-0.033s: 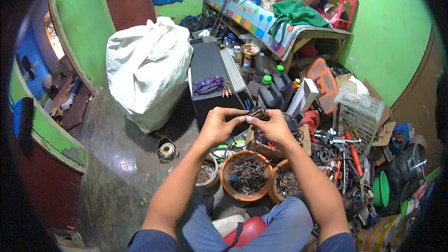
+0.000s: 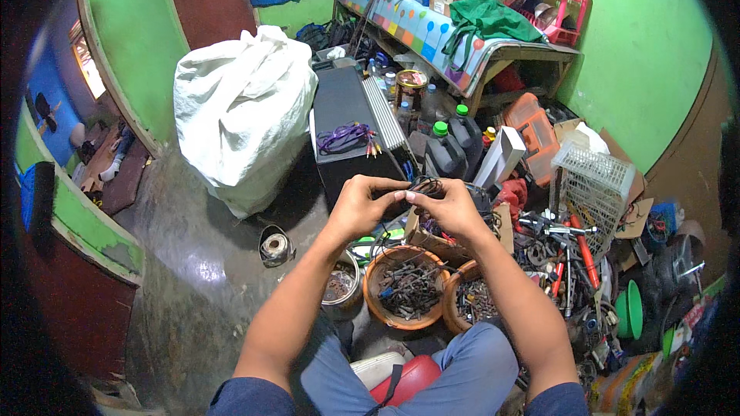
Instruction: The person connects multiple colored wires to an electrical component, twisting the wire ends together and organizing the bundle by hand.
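A coiled black cable [image 2: 425, 184] is held up in front of me, over the bowls. My left hand [image 2: 365, 206] pinches it, thumb and forefinger closed, and my right hand [image 2: 449, 209] grips the coil from the other side. Both thumb tips almost meet at the bundle. A loose length of cable hangs beneath my left fingers. Below are an orange bowl [image 2: 406, 308] of dark screws and small metal bits, and a second orange bowl [image 2: 455, 322] partly behind my right forearm. A cardboard box [image 2: 433, 245] sits just behind them, largely covered by my right hand.
A big white sack [image 2: 243, 115] stands left of a black speaker-like box [image 2: 339, 96] topped by a purple cable bundle [image 2: 344, 138]. Dark jugs with green caps [image 2: 445, 156] are behind my hands. Tools [image 2: 566, 243] and a white plastic crate [image 2: 592, 185] crowd the right side.
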Demonstrator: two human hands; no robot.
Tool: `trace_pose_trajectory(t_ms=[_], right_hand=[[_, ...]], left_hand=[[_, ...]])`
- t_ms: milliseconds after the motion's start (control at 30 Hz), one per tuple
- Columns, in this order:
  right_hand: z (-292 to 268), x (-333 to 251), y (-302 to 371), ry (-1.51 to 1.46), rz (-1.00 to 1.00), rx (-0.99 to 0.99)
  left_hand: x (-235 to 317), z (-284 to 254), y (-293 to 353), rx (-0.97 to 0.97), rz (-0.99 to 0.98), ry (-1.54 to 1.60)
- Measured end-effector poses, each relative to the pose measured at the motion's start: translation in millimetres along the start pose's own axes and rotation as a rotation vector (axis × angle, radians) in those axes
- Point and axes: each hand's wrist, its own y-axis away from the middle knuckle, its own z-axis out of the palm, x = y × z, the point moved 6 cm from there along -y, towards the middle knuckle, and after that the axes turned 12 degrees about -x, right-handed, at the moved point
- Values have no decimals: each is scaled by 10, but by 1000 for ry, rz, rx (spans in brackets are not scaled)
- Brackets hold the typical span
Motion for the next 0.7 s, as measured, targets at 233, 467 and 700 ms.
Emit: trace_pose_trajectory(t_ms=[233, 467, 700], right_hand=[[-103, -357, 300, 662, -305, 43], [140, -188, 369, 848, -206, -66], [109, -253, 407, 973, -109, -107]], left_hand=[[-6, 88, 22, -18, -20, -122], [214, 180, 10, -11, 25, -83], [164, 283, 26, -206, 177, -247]])
